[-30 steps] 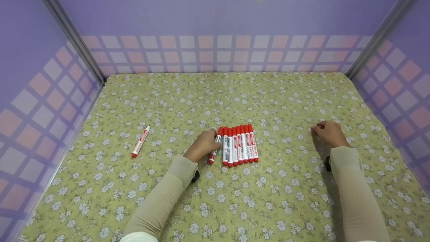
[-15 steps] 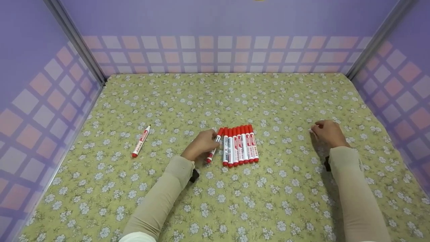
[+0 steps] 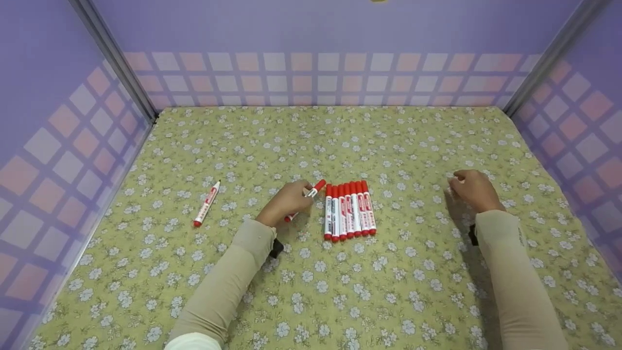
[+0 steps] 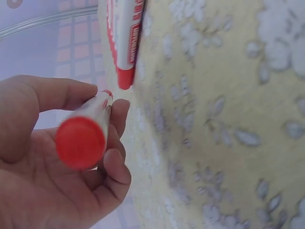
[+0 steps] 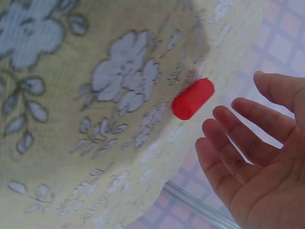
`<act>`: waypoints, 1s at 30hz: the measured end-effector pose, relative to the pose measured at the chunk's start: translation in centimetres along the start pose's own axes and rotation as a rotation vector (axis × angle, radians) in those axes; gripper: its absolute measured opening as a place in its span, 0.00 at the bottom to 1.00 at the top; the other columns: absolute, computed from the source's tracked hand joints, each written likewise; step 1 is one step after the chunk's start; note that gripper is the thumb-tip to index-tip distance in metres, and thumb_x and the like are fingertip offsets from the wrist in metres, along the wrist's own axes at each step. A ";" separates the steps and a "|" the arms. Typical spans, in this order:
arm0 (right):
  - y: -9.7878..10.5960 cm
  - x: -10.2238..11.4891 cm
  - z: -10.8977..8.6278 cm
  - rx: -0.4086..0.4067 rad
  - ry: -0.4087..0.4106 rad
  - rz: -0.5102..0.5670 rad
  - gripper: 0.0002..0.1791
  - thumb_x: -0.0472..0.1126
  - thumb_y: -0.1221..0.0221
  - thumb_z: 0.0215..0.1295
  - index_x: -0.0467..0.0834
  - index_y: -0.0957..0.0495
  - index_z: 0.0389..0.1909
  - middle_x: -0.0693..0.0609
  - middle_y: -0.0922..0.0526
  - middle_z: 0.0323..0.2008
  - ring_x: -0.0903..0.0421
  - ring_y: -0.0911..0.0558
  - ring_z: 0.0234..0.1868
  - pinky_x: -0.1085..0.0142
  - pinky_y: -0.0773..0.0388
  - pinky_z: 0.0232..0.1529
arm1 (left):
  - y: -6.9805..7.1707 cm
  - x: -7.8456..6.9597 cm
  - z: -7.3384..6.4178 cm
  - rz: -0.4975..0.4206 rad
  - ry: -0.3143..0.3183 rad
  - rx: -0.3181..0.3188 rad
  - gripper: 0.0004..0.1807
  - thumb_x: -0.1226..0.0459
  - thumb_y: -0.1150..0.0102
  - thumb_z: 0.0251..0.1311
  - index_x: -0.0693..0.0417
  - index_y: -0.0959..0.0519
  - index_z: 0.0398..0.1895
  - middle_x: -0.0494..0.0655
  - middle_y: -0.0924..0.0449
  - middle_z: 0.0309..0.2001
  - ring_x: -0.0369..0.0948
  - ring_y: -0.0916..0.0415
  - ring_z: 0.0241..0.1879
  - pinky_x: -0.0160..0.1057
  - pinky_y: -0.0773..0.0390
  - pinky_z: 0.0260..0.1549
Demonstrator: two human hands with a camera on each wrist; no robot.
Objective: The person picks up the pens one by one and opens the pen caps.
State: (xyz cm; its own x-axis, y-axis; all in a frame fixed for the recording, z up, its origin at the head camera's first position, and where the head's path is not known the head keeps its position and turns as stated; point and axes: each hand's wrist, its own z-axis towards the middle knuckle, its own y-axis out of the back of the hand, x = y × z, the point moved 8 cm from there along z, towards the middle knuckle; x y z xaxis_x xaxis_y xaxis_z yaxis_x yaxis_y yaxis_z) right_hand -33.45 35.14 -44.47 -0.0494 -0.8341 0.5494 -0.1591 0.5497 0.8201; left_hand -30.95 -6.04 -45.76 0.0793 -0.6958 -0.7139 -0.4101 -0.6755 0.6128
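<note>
In the head view my left hand holds a red-capped marker at a slant, left of a row of red-capped markers. Up close in the left wrist view, thumb and fingers are around the held marker, its red end toward the camera; the row's nearest marker lies beyond. My right hand is at the right, fingers loose and holding nothing. Beside its fingertips, in the right wrist view, a loose red cap lies on the cloth; the hand hides it in the head view.
An uncapped marker lies alone at the left, dark tip pointing to the back. Flowered yellow cloth covers the table. Purple walls with pink and white squares enclose the back and sides.
My left hand has drawn the marker leftward, away from the row, and it now slants more. The right hand stays near its place; its fingers have come off the cloth a little.
</note>
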 end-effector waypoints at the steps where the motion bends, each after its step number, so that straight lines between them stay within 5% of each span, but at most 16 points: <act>1: 0.0 0.1 0.0 0.002 0.004 0.002 0.31 0.49 0.56 0.75 0.32 0.39 0.69 0.31 0.22 0.49 0.42 0.18 0.40 0.41 0.29 0.52 | 0.2 -0.2 0.0 0.016 -0.010 -0.008 0.21 0.63 0.52 0.65 0.53 0.30 0.61 0.52 0.24 0.43 0.39 0.40 0.23 0.37 0.38 0.20; 11: 0.3 2.0 0.5 0.000 0.056 -0.031 0.30 0.49 0.55 0.75 0.32 0.39 0.69 0.27 0.31 0.59 0.41 0.19 0.29 0.57 0.25 0.30 | 1.2 -1.7 -0.1 0.080 -0.100 -0.058 0.20 0.65 0.55 0.68 0.50 0.27 0.61 0.49 0.22 0.47 0.38 0.42 0.22 0.37 0.38 0.23; 17: -0.2 3.9 0.7 0.003 0.089 -0.056 0.31 0.50 0.53 0.75 0.33 0.39 0.69 0.28 0.35 0.64 0.32 0.29 0.59 0.43 0.27 0.52 | 1.7 -2.8 -0.3 0.208 -0.216 -0.130 0.17 0.60 0.52 0.70 0.47 0.23 0.59 0.47 0.23 0.46 0.37 0.33 0.29 0.37 0.30 0.29; 21: -0.6 5.6 0.6 -0.016 0.154 -0.081 0.30 0.49 0.51 0.74 0.32 0.37 0.67 0.29 0.32 0.62 0.32 0.30 0.60 0.40 0.31 0.55 | 1.9 -3.8 -1.0 0.294 -0.325 -0.197 0.16 0.57 0.48 0.69 0.44 0.21 0.58 0.48 0.24 0.46 0.41 0.25 0.40 0.42 0.23 0.38; 30: -2.0 9.7 -0.3 -0.012 0.262 -0.099 0.28 0.47 0.49 0.73 0.35 0.35 0.67 0.33 0.31 0.63 0.35 0.29 0.61 0.41 0.31 0.58 | 1.8 -6.7 -3.1 0.481 -0.682 -0.366 0.13 0.59 0.42 0.65 0.46 0.17 0.51 0.48 0.23 0.38 0.41 0.23 0.34 0.39 0.22 0.31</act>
State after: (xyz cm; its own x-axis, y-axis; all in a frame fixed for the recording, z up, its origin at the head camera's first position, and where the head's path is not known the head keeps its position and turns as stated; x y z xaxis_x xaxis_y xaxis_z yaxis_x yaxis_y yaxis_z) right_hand -33.35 25.94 -40.76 0.2226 -0.8439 0.4882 -0.1386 0.4683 0.8726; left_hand -29.36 -3.36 -38.82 -0.6283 -0.7054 -0.3281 0.0628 -0.4663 0.8824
